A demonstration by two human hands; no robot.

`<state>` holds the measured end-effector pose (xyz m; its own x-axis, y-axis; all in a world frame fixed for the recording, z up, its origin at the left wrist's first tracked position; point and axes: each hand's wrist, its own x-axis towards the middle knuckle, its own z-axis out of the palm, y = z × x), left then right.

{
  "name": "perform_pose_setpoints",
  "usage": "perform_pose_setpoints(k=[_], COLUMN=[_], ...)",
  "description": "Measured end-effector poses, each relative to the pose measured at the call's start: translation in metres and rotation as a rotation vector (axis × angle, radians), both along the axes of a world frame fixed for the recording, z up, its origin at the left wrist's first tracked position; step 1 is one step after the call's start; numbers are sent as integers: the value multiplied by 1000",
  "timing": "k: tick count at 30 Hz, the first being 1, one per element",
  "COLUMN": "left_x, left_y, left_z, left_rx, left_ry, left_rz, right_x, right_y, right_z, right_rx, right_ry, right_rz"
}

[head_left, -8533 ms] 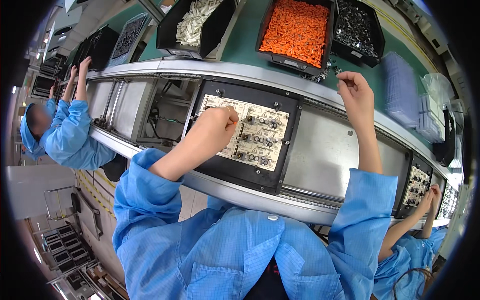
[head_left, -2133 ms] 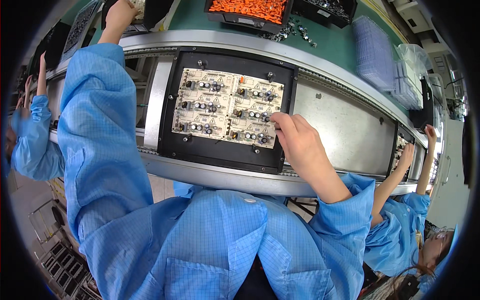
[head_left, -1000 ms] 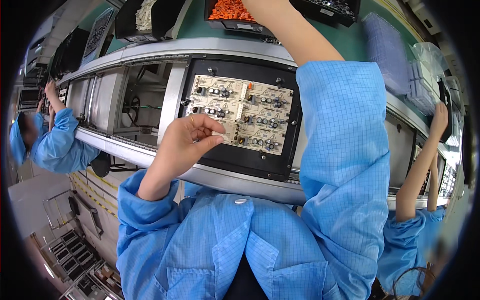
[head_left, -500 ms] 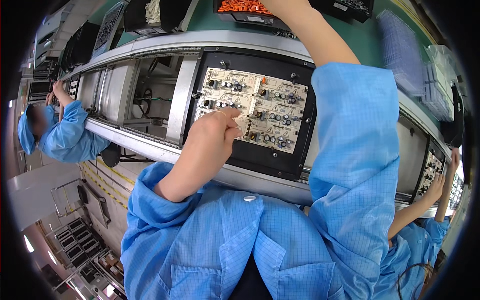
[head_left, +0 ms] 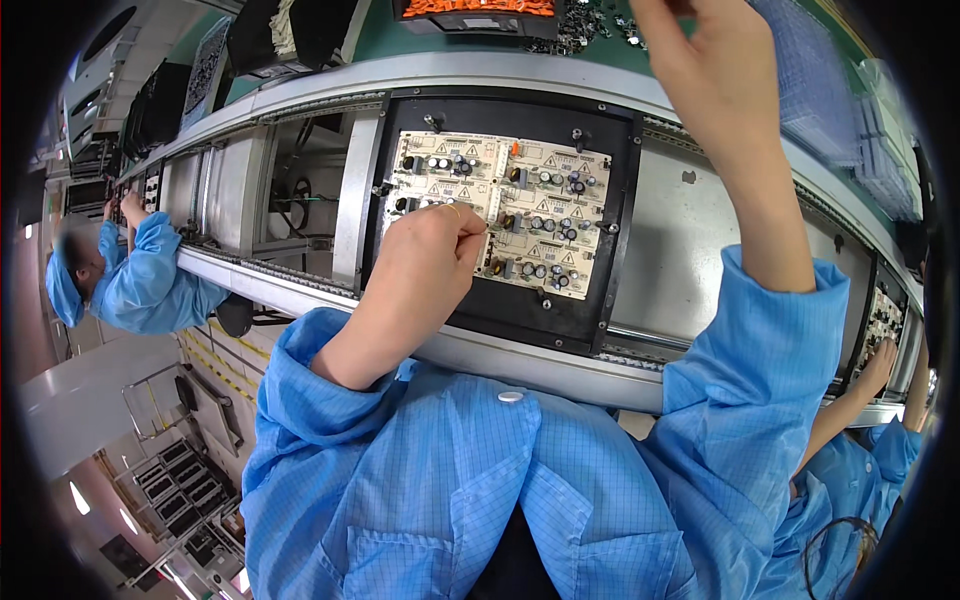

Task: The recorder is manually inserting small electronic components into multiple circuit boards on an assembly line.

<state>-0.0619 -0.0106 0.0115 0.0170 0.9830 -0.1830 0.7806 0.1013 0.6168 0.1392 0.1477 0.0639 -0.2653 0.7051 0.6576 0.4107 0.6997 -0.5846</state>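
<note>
A cream circuit board panel [head_left: 546, 206], populated with capacitors and other small components, sits in a black carrier frame [head_left: 617, 190] on the conveyor in front of me. Over the panel's lower left part is my left hand [head_left: 422, 275], thumb and fingertips pinched together; whatever they hold is too small or hidden to make out. An orange component [head_left: 515, 148] stands near the panel's upper edge. My right hand [head_left: 720, 75] is beyond the far rail at the upper right, beside loose small metallic parts [head_left: 580, 28] on the green mat. The picture's top edge cuts off its fingertips.
A black bin of orange parts [head_left: 478, 20] stands behind the far rail [head_left: 440, 68]. Another dark bin [head_left: 290, 30] holds pale parts. Clear plastic trays [head_left: 815, 85] are stacked at right. Co-workers in blue work at left [head_left: 150, 265] and right [head_left: 850, 490].
My right hand has come back from beyond the orange bin and moved right, its forearm now clear of the frame. My left hand stays pinched over the panel. The view has shifted slightly.
</note>
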Motion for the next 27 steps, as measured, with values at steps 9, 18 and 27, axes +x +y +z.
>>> perform_pose_setpoints(k=[9,18,27], left_x=[-11,-36,-32], left_y=[10,-2,-14], left_z=[-12,2,-9], left_rx=[1,-272,-218], left_ry=[-177,-878,-1024], left_rz=[-46,228,136], right_x=[25,13,1], right_y=[-22,-87,-100], right_z=[-27,-63,-79], right_rx=[-262,-496,-297], right_ry=[-74,-234,-382], right_rz=[46,290,263])
